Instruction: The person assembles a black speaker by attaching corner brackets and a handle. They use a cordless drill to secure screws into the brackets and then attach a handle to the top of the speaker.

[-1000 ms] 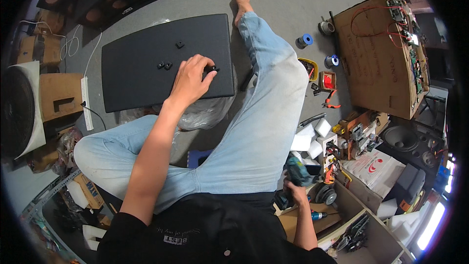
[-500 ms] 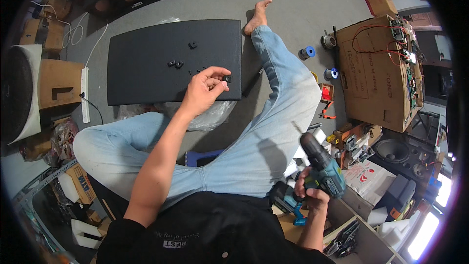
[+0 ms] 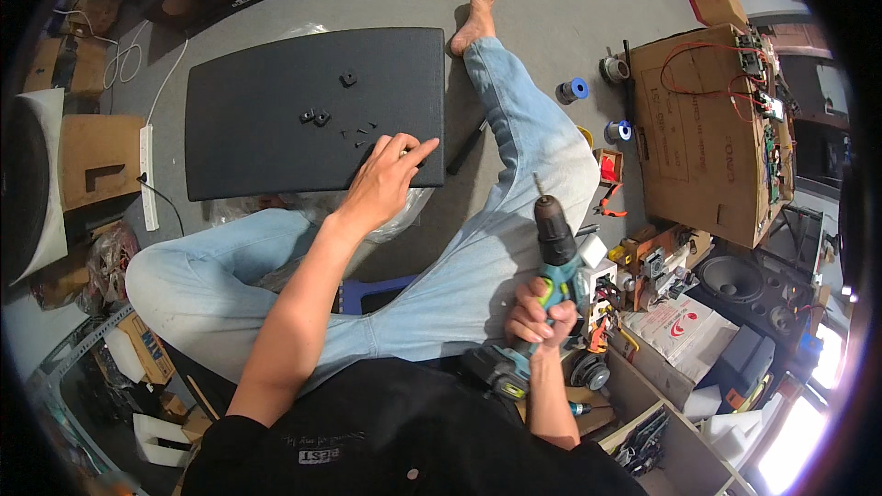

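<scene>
My left hand (image 3: 384, 173) rests low over the near right corner of a flat black box (image 3: 248, 129). Its index finger stretches toward the box's right edge while the other fingers bend under. The small black foot pinched there a moment ago is mostly hidden by the fingers. On the box lie several loose screws (image 3: 360, 132), a pair of small black feet (image 3: 315, 117) and another small black foot (image 3: 348, 79). My right hand (image 3: 542, 314) grips a teal and black cordless drill (image 3: 555, 237) upright over my right thigh, its bit pointing away from me.
Right of my leg stand solder spools (image 3: 573, 90), orange-handled pliers (image 3: 608, 202) and a large cardboard box (image 3: 687, 119) with circuit boards on it. A power strip (image 3: 148, 179) lies left of the black box. A blue plastic piece (image 3: 372, 294) is between my legs.
The drill has swung left and turned to point away from me. My left hand has turned palm down onto the box corner, covering the small foot. The view has shifted slightly.
</scene>
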### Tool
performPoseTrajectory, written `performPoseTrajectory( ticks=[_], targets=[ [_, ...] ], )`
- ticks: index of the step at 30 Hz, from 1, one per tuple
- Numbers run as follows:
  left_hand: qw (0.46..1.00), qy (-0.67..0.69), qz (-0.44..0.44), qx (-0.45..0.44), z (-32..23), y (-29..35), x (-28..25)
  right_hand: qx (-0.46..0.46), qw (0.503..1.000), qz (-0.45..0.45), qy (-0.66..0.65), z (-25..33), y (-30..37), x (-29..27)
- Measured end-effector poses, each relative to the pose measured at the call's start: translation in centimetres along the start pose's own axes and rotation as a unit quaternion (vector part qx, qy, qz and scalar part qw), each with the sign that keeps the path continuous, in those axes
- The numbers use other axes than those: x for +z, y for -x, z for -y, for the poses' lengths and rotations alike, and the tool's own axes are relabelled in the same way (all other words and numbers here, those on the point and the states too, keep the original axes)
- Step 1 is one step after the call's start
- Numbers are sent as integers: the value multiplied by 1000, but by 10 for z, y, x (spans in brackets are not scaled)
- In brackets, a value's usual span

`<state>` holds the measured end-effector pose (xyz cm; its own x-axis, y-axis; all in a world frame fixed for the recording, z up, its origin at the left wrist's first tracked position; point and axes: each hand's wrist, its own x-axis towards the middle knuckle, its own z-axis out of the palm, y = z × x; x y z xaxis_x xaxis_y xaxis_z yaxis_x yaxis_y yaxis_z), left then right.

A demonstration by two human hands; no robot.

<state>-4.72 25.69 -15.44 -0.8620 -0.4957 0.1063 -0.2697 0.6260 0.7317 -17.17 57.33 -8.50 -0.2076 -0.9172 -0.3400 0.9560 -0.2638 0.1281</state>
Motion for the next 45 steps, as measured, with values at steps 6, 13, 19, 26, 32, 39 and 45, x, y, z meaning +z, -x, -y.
performPoseTrajectory(
  ticks=[6,13,19,26,32,39,45],
  targets=[
    [995,36,-64,-70,2,3,7,3,998,54,29,-2,-7,-9],
    [999,19,-25,-24,5,0,-2,1,998,61,7,3,-11,-11],
    [999,-6,-49,-2,0,2,9,11,997,77,16,5,-11,-15],
    [998,-34,-57,21,3,2,15,18,996,90,18,7,-13,-16],
    [995,-14,-97,30,2,-1,-10,17,995,92,25,6,-14,-16],
    [974,-78,-129,-169,30,11,-51,13,995,93,17,4,-14,-16],
    [983,-83,-108,-126,35,13,-43,12,998,56,33,5,-11,-11]
  ],
)
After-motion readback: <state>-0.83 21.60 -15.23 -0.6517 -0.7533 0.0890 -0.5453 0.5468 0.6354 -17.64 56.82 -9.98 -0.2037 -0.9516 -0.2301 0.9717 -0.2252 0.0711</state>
